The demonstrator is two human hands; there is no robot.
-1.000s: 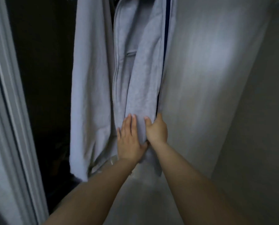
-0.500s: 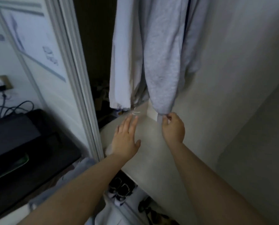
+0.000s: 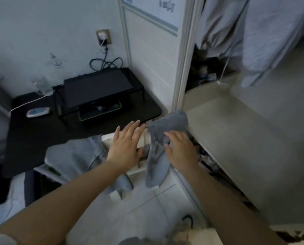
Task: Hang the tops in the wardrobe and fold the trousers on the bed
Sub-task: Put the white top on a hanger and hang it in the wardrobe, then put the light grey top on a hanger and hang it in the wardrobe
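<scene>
A grey-blue garment (image 3: 156, 160) hangs in front of me, and my right hand (image 3: 180, 151) grips it around its middle, fingers curled over the cloth. Its upper end bunches above my fingers and its lower end dangles toward the floor. Beside it, my left hand (image 3: 126, 144) is open with straight fingers above a white rack (image 3: 140, 167) and holds nothing. A second grey garment (image 3: 75, 156) lies draped over the rack at the left. Light grey tops (image 3: 264, 41) hang inside the open wardrobe at the upper right.
The wardrobe's white door frame (image 3: 183, 59) stands just beyond my hands. At the left, a black desk (image 3: 32, 131) carries a black printer (image 3: 94, 91) and cables. The beige wardrobe floor panel (image 3: 245, 129) lies to the right, with pale floor tiles (image 3: 147, 209) below.
My view has swung down and left, away from the hanging tops. My right hand has let go of the grey top's hem and now grips a grey-blue garment at the rack.
</scene>
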